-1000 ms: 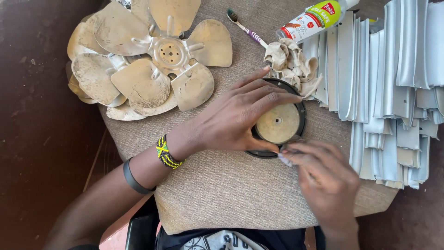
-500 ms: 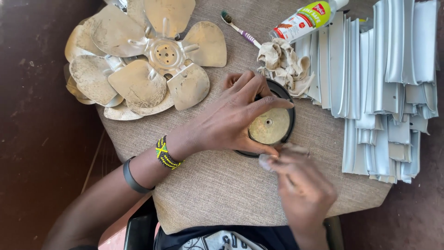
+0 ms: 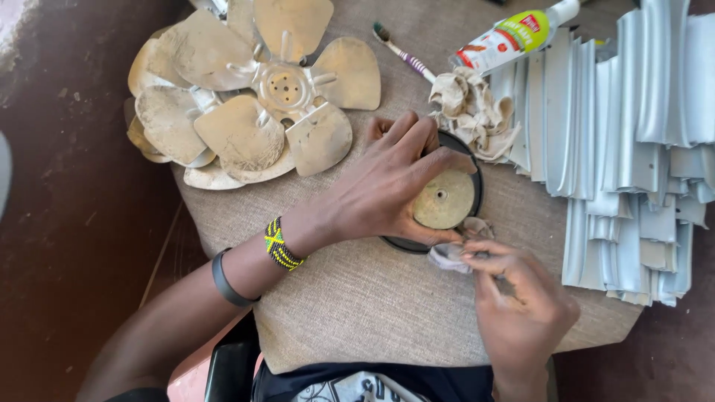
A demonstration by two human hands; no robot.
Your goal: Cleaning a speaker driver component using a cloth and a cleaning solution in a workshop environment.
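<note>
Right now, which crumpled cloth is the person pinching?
The small grey crumpled cloth under the right hand, beside the round black disc. The bigger beige rag lies untouched.

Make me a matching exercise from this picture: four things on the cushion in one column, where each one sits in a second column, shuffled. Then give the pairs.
Things
1. toothbrush
2. dusty fan blades
3. round black disc
4. pale slats

Places
A. stacked along the right side
B. under the left hand, in the middle
C. piled at the top left
D. at the top, between the fan blades and a squeeze bottle

Pairs: 1-D, 2-C, 3-B, 4-A. The right hand presses a small cloth against the disc's near edge.
</note>
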